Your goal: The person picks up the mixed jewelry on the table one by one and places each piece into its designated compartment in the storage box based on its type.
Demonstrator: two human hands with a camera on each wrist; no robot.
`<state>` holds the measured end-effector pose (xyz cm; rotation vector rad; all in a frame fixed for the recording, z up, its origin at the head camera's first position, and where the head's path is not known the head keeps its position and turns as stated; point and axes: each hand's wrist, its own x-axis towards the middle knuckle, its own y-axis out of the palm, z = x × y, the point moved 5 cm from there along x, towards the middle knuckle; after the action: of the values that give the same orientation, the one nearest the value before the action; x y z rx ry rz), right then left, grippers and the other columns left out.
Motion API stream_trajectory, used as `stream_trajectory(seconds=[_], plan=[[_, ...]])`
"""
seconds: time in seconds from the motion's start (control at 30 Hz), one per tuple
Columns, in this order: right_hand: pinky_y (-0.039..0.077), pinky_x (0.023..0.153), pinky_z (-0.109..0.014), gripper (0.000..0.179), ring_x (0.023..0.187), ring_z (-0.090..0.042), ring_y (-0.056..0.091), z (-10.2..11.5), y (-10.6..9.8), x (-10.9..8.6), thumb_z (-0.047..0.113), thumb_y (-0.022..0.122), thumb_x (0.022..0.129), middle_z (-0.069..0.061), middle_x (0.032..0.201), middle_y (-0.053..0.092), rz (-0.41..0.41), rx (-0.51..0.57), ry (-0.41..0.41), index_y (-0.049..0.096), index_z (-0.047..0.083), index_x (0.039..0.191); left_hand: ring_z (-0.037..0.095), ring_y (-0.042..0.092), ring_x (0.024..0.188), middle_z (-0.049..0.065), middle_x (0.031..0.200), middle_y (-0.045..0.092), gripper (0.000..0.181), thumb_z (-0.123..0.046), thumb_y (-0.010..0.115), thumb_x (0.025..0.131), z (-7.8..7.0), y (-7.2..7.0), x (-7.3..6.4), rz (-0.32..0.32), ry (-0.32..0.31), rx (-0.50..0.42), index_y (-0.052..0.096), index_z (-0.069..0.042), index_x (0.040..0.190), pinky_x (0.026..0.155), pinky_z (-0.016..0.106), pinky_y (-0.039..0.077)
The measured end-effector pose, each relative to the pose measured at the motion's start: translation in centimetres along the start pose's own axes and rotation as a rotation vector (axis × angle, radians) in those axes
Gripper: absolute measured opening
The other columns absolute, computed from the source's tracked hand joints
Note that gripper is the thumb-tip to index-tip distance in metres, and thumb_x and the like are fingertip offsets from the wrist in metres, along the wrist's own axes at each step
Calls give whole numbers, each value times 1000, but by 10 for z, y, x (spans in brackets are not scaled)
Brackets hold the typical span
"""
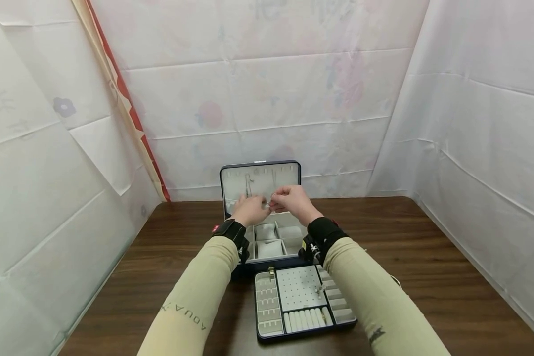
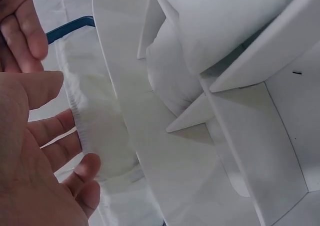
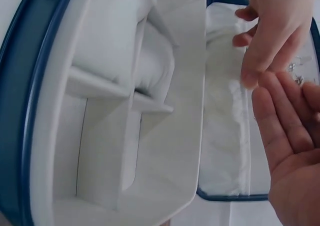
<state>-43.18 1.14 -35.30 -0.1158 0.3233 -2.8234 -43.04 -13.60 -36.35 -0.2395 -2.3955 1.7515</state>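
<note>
An open jewelry box with a dark blue rim stands on the table, its lid raised at the back. Both hands meet in front of the lid, fingertips close together. My left hand has bent fingers; some of its fingertips lie at the edge of the lid's pale fabric pocket. My right hand brings thumb and forefinger together beside it. A tiny pale glint shows between the hands, but I cannot tell what they hold. Silvery necklaces hang inside the lid, partly hidden behind the fingers.
Pale cushions sit in compartments of the box's base. In front of it lies a removable jewelry tray with ring rolls, a perforated panel and small slots; a few small pieces are on it. White cloth walls enclose the wooden table.
</note>
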Motion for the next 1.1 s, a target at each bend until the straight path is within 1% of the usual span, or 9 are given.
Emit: stream_trajectory(seconds=[0.13, 0.33, 0.47, 0.57, 0.67, 0.8, 0.87, 0.97, 1.1], plan=[[58, 93, -39, 32, 107, -31, 71, 4, 1, 0, 15, 61, 104, -22, 114, 72, -49, 50, 4, 65, -7, 127, 35, 49, 130, 7, 143, 61, 46, -43, 50, 107, -2, -1, -1, -1, 26, 3, 58, -16, 144, 114, 52, 33], [57, 97, -37, 34, 115, -32, 68, 6, 6, 0, 11, 59, 105, -23, 121, 69, -115, 150, 16, 61, -7, 132, 29, 52, 137, 9, 144, 61, 47, -38, 48, 109, -6, -4, -1, 6, 76, 7, 57, -12, 146, 123, 50, 23], [55, 100, -38, 33, 119, -32, 66, 3, 11, 1, 10, 56, 106, -23, 125, 67, -100, 165, 54, 60, -6, 134, 29, 53, 136, 10, 143, 61, 45, -35, 45, 110, -6, -3, 1, 4, 99, 26, 57, -10, 146, 124, 49, 23], [53, 103, -38, 33, 123, -31, 64, 1, 13, 1, 11, 54, 107, -21, 129, 65, -75, 131, 70, 60, -5, 135, 29, 54, 135, 10, 142, 62, 43, -30, 46, 110, -6, -3, 1, 1, 107, 34, 57, -9, 146, 123, 49, 24], [51, 106, -41, 32, 124, -31, 62, 0, 10, 0, 10, 51, 108, -20, 130, 64, -89, 96, 57, 61, -4, 134, 30, 54, 135, 11, 142, 62, 41, -25, 47, 109, -7, -3, 2, 4, 114, 32, 57, -8, 145, 123, 49, 25], [49, 106, -47, 31, 120, -35, 61, 0, 0, -2, 8, 47, 107, -20, 123, 67, -169, 35, 24, 64, -4, 130, 29, 52, 137, 10, 142, 62, 39, -18, 47, 107, -7, -3, 2, 14, 112, 20, 58, -8, 144, 123, 49, 24], [49, 101, -47, 30, 117, -36, 61, -1, -5, -3, 8, 46, 106, -21, 118, 68, -219, -12, 20, 65, -3, 127, 29, 51, 138, 9, 143, 62, 40, -13, 46, 106, -6, -2, 3, 22, 104, 14, 59, -9, 143, 123, 49, 25], [47, 93, -46, 30, 114, -36, 60, -4, -10, -5, 8, 47, 104, -19, 118, 66, -266, -102, 34, 65, -1, 126, 29, 50, 139, 8, 144, 61, 43, -7, 44, 102, -4, -2, 4, 28, 100, 7, 59, -9, 143, 123, 48, 24], [48, 96, -45, 29, 119, -33, 57, -11, -10, -4, 9, 51, 104, -17, 130, 60, -230, -195, 76, 62, 0, 130, 30, 48, 141, 9, 145, 60, 45, -4, 42, 101, -3, -2, 4, 39, 100, 0, 59, -9, 143, 125, 48, 21]])
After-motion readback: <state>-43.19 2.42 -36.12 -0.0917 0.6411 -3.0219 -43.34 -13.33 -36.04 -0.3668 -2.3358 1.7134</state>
